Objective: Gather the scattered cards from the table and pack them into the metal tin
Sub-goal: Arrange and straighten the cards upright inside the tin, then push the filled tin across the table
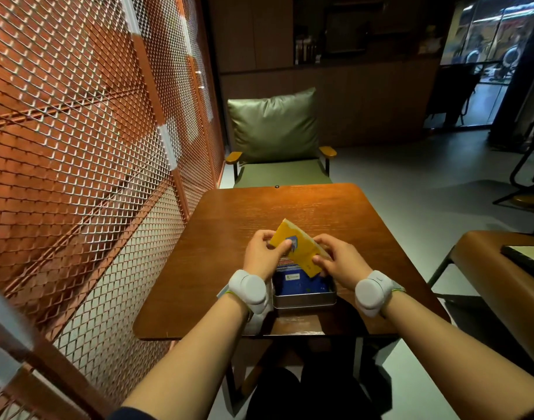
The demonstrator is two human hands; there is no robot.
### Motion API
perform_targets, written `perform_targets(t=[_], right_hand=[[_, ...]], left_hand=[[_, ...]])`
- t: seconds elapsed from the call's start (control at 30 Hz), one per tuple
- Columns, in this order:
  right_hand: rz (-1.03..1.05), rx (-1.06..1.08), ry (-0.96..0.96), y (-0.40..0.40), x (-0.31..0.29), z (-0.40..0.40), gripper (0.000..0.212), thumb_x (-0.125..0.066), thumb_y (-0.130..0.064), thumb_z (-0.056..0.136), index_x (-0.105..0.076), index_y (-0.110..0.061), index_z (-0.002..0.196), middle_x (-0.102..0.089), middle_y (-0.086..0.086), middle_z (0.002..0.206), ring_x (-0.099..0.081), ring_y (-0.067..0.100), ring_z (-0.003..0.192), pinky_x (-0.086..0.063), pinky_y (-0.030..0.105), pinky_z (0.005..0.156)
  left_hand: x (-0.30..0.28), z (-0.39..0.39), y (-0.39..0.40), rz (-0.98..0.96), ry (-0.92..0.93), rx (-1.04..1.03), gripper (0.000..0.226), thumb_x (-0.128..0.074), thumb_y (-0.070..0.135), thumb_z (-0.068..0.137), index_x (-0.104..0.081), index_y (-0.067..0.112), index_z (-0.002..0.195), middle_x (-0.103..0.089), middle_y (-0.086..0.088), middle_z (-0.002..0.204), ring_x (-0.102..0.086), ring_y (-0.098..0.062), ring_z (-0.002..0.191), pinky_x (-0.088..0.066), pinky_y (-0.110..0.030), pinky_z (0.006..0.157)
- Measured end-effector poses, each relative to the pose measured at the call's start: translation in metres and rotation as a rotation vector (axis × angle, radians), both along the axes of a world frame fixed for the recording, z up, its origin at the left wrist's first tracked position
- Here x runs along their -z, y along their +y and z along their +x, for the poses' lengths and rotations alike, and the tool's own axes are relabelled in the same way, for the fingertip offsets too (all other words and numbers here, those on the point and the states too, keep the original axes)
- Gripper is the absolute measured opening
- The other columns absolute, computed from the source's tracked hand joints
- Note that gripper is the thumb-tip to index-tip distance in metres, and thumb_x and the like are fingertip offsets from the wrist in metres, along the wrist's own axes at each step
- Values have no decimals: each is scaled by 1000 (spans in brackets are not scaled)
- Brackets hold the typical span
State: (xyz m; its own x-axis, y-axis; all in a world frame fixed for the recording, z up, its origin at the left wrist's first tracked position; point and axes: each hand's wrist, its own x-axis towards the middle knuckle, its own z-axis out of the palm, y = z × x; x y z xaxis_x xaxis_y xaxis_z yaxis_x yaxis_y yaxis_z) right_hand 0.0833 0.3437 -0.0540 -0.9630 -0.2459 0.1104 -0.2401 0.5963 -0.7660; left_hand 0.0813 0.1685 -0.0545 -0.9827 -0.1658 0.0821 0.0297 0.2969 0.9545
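Note:
A stack of yellow-backed cards (299, 248) is held tilted just above the open metal tin (305, 299), which sits near the front edge of the wooden table (223, 237). My left hand (262, 253) pinches the stack's left side, thumb on top. My right hand (338, 262) grips its lower right corner. Inside the tin lie blue cards (296, 283), and the edges of more cards show under the stack. Both wrists wear white bands.
An orange metal mesh partition (93, 147) runs along the left of the table. A green cushioned armchair (277, 137) faces me across it. Another brown table (508, 268) with a dark object stands to the right. Something white lies under my left wrist.

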Motion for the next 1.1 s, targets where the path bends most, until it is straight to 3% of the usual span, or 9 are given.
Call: perform_targets(t=[0.13, 0.27, 0.33, 0.4, 0.53, 0.67, 0.8, 0.97, 1.1], right_hand=[[153, -22, 6, 9, 8, 3, 31, -56, -13, 91, -57, -26, 120, -67, -1, 110, -65, 21, 96, -56, 40, 83], [355, -58, 51, 9, 15, 4, 37, -49, -15, 95, -54, -33, 126, -63, -7, 120, -62, 1, 94, -53, 19, 72], [508, -107, 52, 7, 14, 2, 35, -47, -21, 96, -52, -31, 129, -64, -2, 124, -62, 14, 107, -54, 30, 87], [627, -155, 68, 8, 14, 0, 30, -48, -26, 95, -55, -30, 124, -66, 4, 117, -62, 24, 103, -52, 37, 86], [712, -141, 192, 13, 18, -5, 28, -50, -18, 94, -59, -27, 119, -66, 5, 109, -57, 23, 102, -49, 35, 82], [801, -178, 227, 11, 20, -8, 31, -50, -19, 94, -59, -26, 123, -63, 3, 118, -52, 22, 109, -46, 34, 89], [788, -116, 243, 2, 19, -12, 30, -62, -30, 85, -57, -24, 114, -56, 2, 117, -49, 21, 111, -44, 33, 91], [797, -84, 271, -4, 25, -22, 86, -75, -43, 70, -29, -22, 140, -38, 4, 135, -38, 23, 124, -35, 39, 104], [877, -135, 191, -14, 34, -32, 86, -67, -45, 78, -21, -19, 145, -38, 6, 142, -36, 26, 130, -31, 42, 109]], left_hand=[[1, 3, -12, -29, 80, 27, 24, -70, 21, 85, -56, 18, 104, -62, 6, 89, -61, -8, 85, -51, -11, 64], [9, 10, -17, -187, 131, 93, 9, -67, 20, 87, -62, 21, 93, -62, 11, 86, -56, 0, 79, -46, -1, 62], [13, 12, -19, -232, 126, 94, 4, -64, 21, 89, -64, 20, 93, -64, 8, 88, -57, -3, 81, -46, -4, 63], [13, 13, -21, -255, 116, 84, 4, -62, 21, 91, -65, 20, 93, -64, 8, 88, -57, -5, 82, -45, -8, 65], [13, 11, -24, -271, 109, 93, 6, -62, 21, 91, -67, 19, 93, -66, 6, 89, -60, -10, 86, -48, -17, 76], [14, 6, -23, -298, 93, 135, 4, -66, 23, 88, -64, 25, 87, -63, 12, 84, -57, -8, 83, -44, -12, 68], [15, -2, -19, -433, 61, 159, 14, -70, 29, 83, -65, 26, 96, -67, 2, 107, -57, -11, 94, -50, -27, 86], [13, -12, -13, -689, -11, 367, 61, -72, 38, 80, -52, 20, 134, -57, -3, 137, -51, -23, 127, -43, -41, 107], [20, -18, -7, -898, -114, 478, 70, -61, 39, 89, -31, 17, 148, -37, -6, 153, -37, -28, 139, -32, -44, 114]])
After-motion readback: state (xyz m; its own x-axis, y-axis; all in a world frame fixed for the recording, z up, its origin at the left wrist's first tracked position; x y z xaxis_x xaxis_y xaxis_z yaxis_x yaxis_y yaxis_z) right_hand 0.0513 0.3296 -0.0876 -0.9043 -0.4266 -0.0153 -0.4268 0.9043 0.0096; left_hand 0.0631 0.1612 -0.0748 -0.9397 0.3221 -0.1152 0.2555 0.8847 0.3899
